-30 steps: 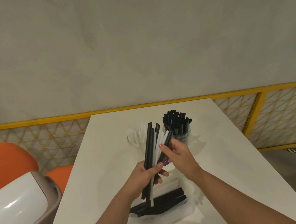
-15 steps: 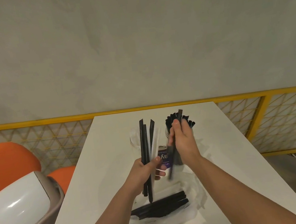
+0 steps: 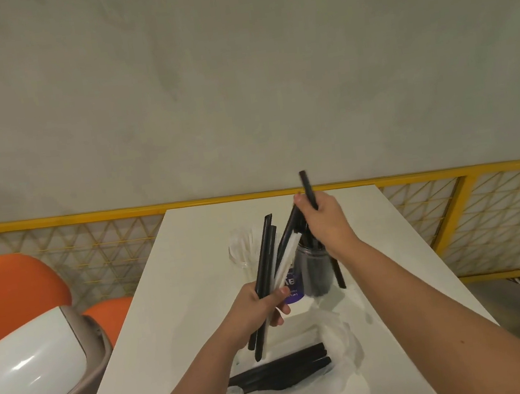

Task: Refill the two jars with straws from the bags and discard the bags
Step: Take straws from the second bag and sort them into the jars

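The left hand [image 3: 260, 309] is closed round a mixed bunch [image 3: 270, 271] of black and white straws, fanned upright near the table [image 3: 176, 274] middle, likely so each can be picked out by colour. The right hand [image 3: 324, 221] pinches one black straw [image 3: 308, 190] above the dark jar [image 3: 314, 269], seemingly to drop it in; the clear jar [image 3: 241, 252] of white straws stands just left. The bag [image 3: 310, 385] lies open at the near edge with black straws inside, the bin [image 3: 33, 368] off the left edge for discarding

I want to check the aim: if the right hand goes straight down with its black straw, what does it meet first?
Likely the jar of black straws right under the right hand; the held straw seems aimed at its mouth, though depth is unclear.
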A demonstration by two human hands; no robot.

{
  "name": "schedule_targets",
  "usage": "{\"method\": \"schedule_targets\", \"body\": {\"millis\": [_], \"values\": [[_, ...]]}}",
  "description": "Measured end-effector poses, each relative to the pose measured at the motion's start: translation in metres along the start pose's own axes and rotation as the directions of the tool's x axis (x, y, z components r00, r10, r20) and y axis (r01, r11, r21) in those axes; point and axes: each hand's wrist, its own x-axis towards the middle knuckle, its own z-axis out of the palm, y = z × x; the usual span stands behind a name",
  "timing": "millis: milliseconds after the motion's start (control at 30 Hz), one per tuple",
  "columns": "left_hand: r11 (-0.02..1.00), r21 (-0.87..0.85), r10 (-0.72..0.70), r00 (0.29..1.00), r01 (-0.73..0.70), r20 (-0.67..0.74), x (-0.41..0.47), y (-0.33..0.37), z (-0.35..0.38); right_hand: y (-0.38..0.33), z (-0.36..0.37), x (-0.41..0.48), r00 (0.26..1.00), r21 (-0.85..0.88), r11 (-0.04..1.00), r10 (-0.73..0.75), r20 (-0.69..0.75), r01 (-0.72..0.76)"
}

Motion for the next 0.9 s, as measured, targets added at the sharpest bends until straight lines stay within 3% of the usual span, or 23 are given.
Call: {"method": "schedule_targets", "body": {"millis": [133, 267, 400, 567, 667, 767, 900], "values": [[1.0, 0.002, 0.003, 0.999, -0.003, -0.037, 0.001, -0.002, -0.007, -0.023, -0.024, 0.02, 0.979, 0.295, 0.953, -0.013, -0.202, 0.074], [0.998, -0.068, -0.014, 0.996, 0.008, -0.092, 0.006, -0.003, -0.011, -0.043, -0.045, 0.031, 0.962, 0.502, 0.842, -0.07, -0.265, 0.199], [0.995, -0.095, -0.021, 0.991, 0.009, -0.129, 0.01, -0.004, -0.012, -0.043, -0.05, 0.039, 0.92, 0.314, 0.888, -0.239, -0.31, 0.337], [0.996, -0.09, -0.017, 0.99, 0.004, -0.139, 0.009, -0.002, -0.011, -0.032, -0.037, 0.041, 0.909, 0.17, 0.901, -0.365, -0.199, 0.399], [0.996, -0.085, -0.009, 0.989, -0.003, -0.151, 0.008, 0.001, -0.013, -0.024, -0.029, 0.043, 0.908, 0.167, 0.899, -0.376, -0.185, 0.406], [0.996, -0.085, -0.009, 0.986, -0.005, -0.167, 0.01, 0.002, -0.016, -0.009, -0.021, 0.045, 0.902, 0.19, 0.898, -0.342, -0.262, 0.396], [0.997, -0.072, -0.02, 0.984, 0.007, -0.177, 0.011, -0.001, -0.016, 0.025, -0.012, 0.039, 0.919, 0.094, 0.942, -0.286, -0.273, 0.321]]}}
